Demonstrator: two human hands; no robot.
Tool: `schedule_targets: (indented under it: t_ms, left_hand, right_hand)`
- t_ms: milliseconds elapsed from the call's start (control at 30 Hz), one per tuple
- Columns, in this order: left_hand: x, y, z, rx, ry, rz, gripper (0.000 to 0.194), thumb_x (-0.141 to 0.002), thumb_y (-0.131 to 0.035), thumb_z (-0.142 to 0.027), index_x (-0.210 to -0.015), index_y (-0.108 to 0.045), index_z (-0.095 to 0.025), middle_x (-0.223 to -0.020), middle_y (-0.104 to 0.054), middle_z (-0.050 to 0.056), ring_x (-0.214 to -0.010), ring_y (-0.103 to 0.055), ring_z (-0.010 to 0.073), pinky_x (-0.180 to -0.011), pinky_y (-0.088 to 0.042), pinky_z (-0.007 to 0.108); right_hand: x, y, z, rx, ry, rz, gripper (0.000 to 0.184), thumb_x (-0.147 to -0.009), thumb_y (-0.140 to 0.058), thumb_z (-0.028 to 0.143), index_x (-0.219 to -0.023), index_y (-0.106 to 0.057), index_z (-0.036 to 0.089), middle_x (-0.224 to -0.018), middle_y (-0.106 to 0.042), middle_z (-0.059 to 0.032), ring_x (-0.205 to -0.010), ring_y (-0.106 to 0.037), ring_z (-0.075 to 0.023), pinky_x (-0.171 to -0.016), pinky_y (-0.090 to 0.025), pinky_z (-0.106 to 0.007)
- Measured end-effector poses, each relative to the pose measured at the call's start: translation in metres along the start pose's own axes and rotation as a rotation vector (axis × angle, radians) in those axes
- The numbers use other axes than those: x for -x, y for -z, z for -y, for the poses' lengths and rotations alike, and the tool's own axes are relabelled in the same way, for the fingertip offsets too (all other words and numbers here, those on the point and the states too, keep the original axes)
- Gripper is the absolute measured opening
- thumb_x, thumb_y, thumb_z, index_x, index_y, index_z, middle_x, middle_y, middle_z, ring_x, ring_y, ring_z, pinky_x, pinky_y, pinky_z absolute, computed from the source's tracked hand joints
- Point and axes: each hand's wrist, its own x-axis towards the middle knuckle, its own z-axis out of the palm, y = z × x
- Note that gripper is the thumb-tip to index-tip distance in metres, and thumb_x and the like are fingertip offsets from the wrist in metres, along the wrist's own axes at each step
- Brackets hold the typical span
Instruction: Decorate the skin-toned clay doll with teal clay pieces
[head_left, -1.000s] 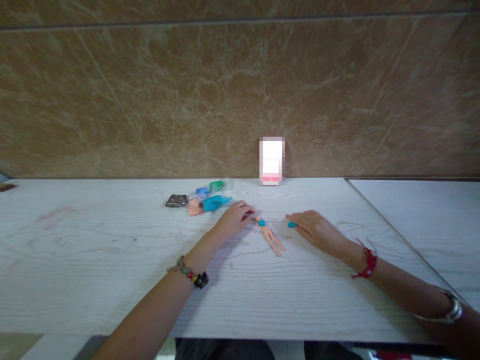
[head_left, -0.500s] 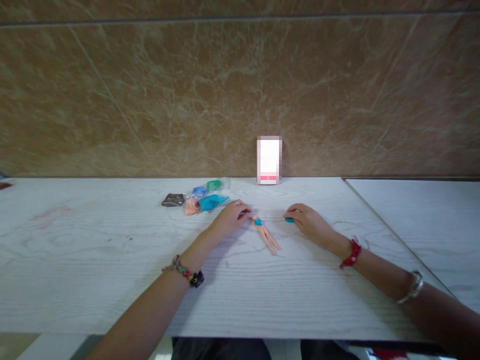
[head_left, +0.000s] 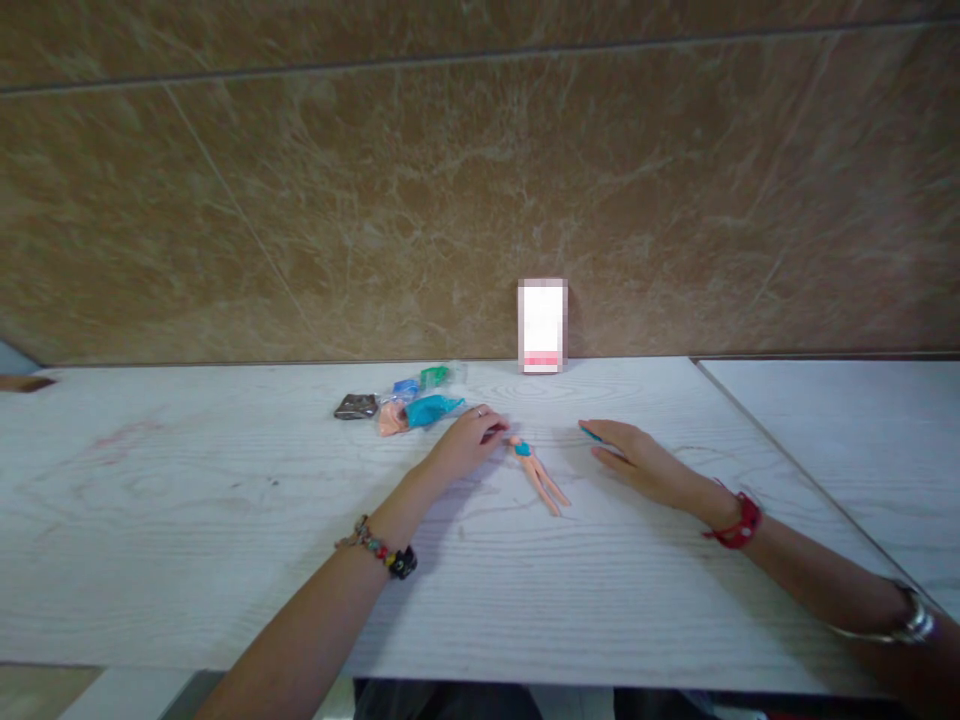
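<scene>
A small doll figure (head_left: 541, 480) with peach-coloured limbs lies on its back on the table, its legs pointing toward me and to the right. Blue clay (head_left: 523, 450) covers its chest. My left hand (head_left: 472, 438) is at the doll's upper end, its fingers bent and thumb close to them, seemingly pinching there; the fingers partly hide the contact. To the right of the doll, my right hand (head_left: 637, 460) lies low over the table with fingers stretched out and thumb apart. A flat piece of blue clay (head_left: 590, 433) shows beneath its fingertips, mostly covered.
Behind my left hand lie several clay packets: brown (head_left: 356, 406), peach (head_left: 392, 418), light blue (head_left: 431, 409), darker blue (head_left: 406, 388) and green (head_left: 434, 376). A blurred white upright panel (head_left: 543, 326) leans against the marbled wall (head_left: 375, 200). A seam crosses the white table (head_left: 225, 560) at right.
My right hand has gone from fingers closed around the blue clay to flat, outstretched fingers with the thumb apart. My left hand and the doll keep their places; the view has shifted slightly.
</scene>
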Motion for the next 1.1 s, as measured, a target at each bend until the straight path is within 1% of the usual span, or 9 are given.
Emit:
schedule_targets:
  t_ms: [267,367,467,533,633,733,833,933,1100]
  left_hand:
    - [0.0,0.0,0.0,-0.001,-0.016,0.005,0.015,-0.083,-0.051,-0.013,-0.091,-0.065,-0.014,-0.09,-0.063,0.006,-0.086,-0.057,0.0159,-0.08,-0.047,0.029]
    - [0.0,-0.001,0.001,-0.003,-0.006,0.007,0.016,-0.083,-0.05,-0.014,-0.09,-0.064,-0.014,-0.089,-0.062,0.006,-0.085,-0.058,0.0157,-0.078,-0.047,0.029]
    - [-0.001,0.0,0.001,-0.01,-0.002,0.017,0.017,-0.084,-0.049,-0.014,-0.09,-0.064,-0.013,-0.09,-0.062,0.007,-0.086,-0.057,0.0162,-0.079,-0.047,0.029]
    - [-0.001,0.001,0.0,-0.005,0.003,0.024,0.017,-0.083,-0.049,-0.014,-0.09,-0.064,-0.014,-0.09,-0.062,0.007,-0.087,-0.057,0.0166,-0.079,-0.047,0.03]
    - [-0.002,0.002,-0.002,0.001,0.025,0.033,0.017,-0.082,-0.048,-0.015,-0.089,-0.064,-0.014,-0.09,-0.061,0.006,-0.086,-0.058,0.0171,-0.079,-0.047,0.031]
    - [-0.002,0.003,-0.003,0.005,0.023,0.026,0.017,-0.082,-0.048,-0.015,-0.088,-0.064,-0.015,-0.089,-0.061,0.006,-0.085,-0.058,0.0168,-0.078,-0.047,0.031]
    - [-0.002,0.003,-0.002,0.024,0.009,0.019,0.016,-0.082,-0.049,-0.015,-0.088,-0.063,-0.016,-0.089,-0.061,0.005,-0.084,-0.057,0.0161,-0.077,-0.047,0.03]
    - [-0.002,0.002,-0.002,0.03,0.011,0.025,0.016,-0.082,-0.048,-0.015,-0.088,-0.063,-0.015,-0.089,-0.06,0.006,-0.083,-0.057,0.0163,-0.075,-0.047,0.03]
    - [-0.002,0.002,-0.002,0.02,0.017,0.034,0.015,-0.083,-0.05,-0.016,-0.089,-0.063,-0.015,-0.09,-0.06,0.006,-0.085,-0.056,0.0165,-0.078,-0.046,0.03]
  right_hand:
    - [-0.008,-0.004,-0.001,0.001,0.059,-0.033,0.023,-0.086,-0.046,0.019,-0.093,-0.068,0.016,-0.094,-0.068,-0.0115,-0.088,-0.063,-0.0211,-0.08,-0.05,-0.036]
    - [-0.012,0.0,0.003,-0.089,-0.049,-0.067,0.023,-0.086,-0.045,0.022,-0.089,-0.067,0.016,-0.084,-0.068,-0.0086,-0.076,-0.062,-0.0176,-0.069,-0.049,-0.03]
    - [-0.015,0.006,0.006,-0.16,-0.203,0.017,0.024,-0.084,-0.045,0.025,-0.078,-0.066,0.016,-0.068,-0.066,-0.0035,-0.058,-0.056,-0.0134,-0.053,-0.04,-0.024]
    - [-0.016,0.009,0.006,-0.126,-0.248,0.072,0.024,-0.083,-0.046,0.027,-0.07,-0.063,0.017,-0.06,-0.062,-0.0014,-0.053,-0.053,-0.0122,-0.05,-0.035,-0.023]
    - [-0.018,0.009,0.002,-0.003,-0.319,0.039,0.021,-0.081,-0.05,0.028,-0.066,-0.06,0.017,-0.055,-0.059,-0.0013,-0.051,-0.052,-0.0135,-0.049,-0.034,-0.025]
    - [-0.018,0.006,-0.006,0.042,-0.304,-0.064,0.013,-0.08,-0.053,0.026,-0.077,-0.063,0.017,-0.064,-0.063,-0.0036,-0.057,-0.057,-0.016,-0.052,-0.041,-0.026]
    - [-0.014,0.006,-0.011,0.039,-0.086,-0.141,0.021,-0.085,-0.047,0.022,-0.095,-0.065,0.018,-0.09,-0.067,-0.0091,-0.081,-0.062,-0.0192,-0.071,-0.05,-0.032]
    - [-0.005,0.008,-0.011,0.116,0.062,-0.045,0.028,-0.089,-0.042,0.023,-0.101,-0.066,0.019,-0.106,-0.066,-0.0112,-0.102,-0.059,-0.0223,-0.086,-0.048,-0.039]
    - [0.004,0.009,-0.008,0.169,0.085,0.069,0.031,-0.089,-0.042,0.025,-0.11,-0.064,0.017,-0.119,-0.062,-0.0117,-0.115,-0.053,-0.0253,-0.095,-0.044,-0.046]
